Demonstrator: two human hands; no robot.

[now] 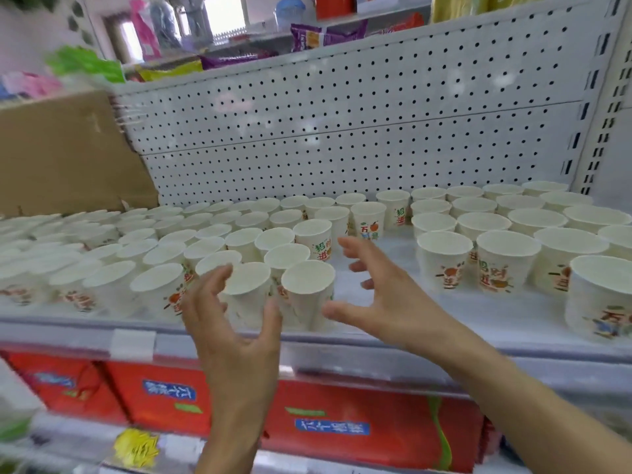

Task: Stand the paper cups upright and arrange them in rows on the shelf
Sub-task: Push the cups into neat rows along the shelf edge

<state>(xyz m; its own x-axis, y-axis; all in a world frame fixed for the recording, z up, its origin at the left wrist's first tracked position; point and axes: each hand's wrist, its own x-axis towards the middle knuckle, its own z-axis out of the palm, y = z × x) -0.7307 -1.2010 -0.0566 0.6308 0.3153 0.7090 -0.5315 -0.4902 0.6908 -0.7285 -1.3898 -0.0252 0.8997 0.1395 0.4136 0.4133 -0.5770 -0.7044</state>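
White paper cups with orange-and-green print (307, 289) all look upright on the white metal shelf (400, 249). They sit in two blocks: a large one from the left edge to centre, a smaller one toward the right edge, with a bare strip between. The front row sits right at the front edge.

Risk, as I judge it: the cups are light and packed rim to rim. A sideways shove could domino the neighbours or push the two front-centre cups over the front edge, toward the red cartons (359, 422) below. Squeezing could also dent rims.

Left hand (236, 323): fingers (219, 278) spread and slightly curved, thumb in front of the near cup. Right hand (386, 299): fingers (352, 248) splayed wide, thumb close to the right front cup. The hands bracket those two cups and grip nothing. Actual contact: cannot tell, blurred.
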